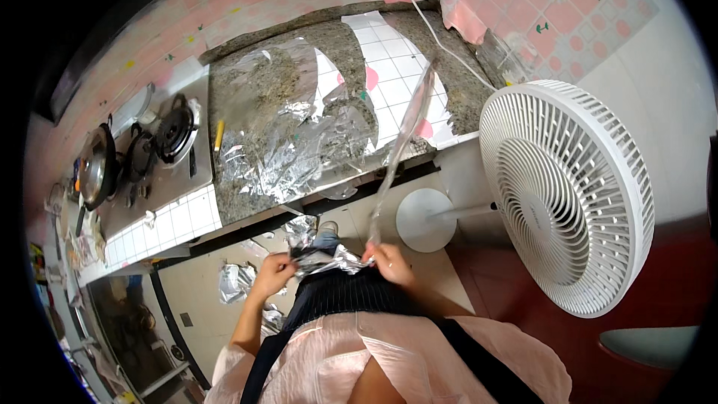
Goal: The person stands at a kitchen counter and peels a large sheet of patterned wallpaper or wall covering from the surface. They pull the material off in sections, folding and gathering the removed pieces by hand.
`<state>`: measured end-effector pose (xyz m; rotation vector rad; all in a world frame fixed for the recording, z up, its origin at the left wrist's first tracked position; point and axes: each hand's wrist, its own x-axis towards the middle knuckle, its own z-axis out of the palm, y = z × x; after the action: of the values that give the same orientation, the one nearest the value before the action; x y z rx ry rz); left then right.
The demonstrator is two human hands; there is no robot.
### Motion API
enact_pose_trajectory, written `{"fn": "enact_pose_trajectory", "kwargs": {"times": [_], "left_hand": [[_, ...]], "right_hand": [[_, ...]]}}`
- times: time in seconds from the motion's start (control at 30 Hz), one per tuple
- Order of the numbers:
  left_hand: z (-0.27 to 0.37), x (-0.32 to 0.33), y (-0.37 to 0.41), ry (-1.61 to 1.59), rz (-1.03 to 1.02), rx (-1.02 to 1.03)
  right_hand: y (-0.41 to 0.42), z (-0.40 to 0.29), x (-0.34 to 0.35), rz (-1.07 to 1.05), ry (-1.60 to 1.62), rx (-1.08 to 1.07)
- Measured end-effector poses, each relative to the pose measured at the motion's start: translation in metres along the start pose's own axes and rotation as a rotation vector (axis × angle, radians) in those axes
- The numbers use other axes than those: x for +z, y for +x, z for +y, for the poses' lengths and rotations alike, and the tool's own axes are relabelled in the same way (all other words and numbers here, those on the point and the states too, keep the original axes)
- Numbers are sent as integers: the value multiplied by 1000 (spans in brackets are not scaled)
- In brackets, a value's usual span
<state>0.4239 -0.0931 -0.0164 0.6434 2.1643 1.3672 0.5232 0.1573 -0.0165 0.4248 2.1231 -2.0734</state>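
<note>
Between my two hands, close to my waist, stretches a crumpled strip of shiny silver film [336, 261]. My left hand [275, 275] grips its left end. The other end is pinched in my right hand [391, 262], from which a long, twisted clear plastic strip [405, 132] rises across the counter edge. Clear and silvery film scraps [275, 163] lie over the granite countertop [460, 101]. A white sheet with a grid pattern and pink dots [387, 62], torn along its edge, rests at the counter's right part. A yellow stick-like object [219, 135] lies beside the stove.
A gas stove [188, 171] with a lidded pan [96, 165] stands at the left. A large white standing fan [566, 202] is close on my right, its round base [426, 220] on the floor. Crumpled silver film [235, 282] lies by my feet. A white cord [435, 33] crosses the counter.
</note>
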Motion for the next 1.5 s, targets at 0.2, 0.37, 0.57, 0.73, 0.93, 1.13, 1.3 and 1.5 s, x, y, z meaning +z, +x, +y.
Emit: {"fn": "enact_pose_trajectory", "kwargs": {"times": [0.2, 0.37, 0.57, 0.73, 0.93, 1.13, 1.3, 1.5], "left_hand": [[-133, -43, -150, -134, 710, -736], [-231, -32, -355, -356, 1340, -933], [-230, 2, -410, -388, 1437, -1314], [-265, -12, -348, -373, 1257, -1045], [-179, -50, -68, 10, 709, -435], [-74, -71, 73, -179, 423, -180], [-40, -75, 140, -228, 267, -73], [3, -52, 187, -79, -54, 179]], "right_hand": [[-25, 34, -17, -155, -92, 132], [-36, 18, -30, -6, -36, 143], [-14, 36, -26, 9, -40, 232], [74, 39, -30, 480, -53, 289], [206, 11, -82, 774, -801, -5], [280, 24, -114, 777, -753, 339], [265, 21, -83, 721, -633, 14], [191, -73, 44, 302, -421, -155]]}}
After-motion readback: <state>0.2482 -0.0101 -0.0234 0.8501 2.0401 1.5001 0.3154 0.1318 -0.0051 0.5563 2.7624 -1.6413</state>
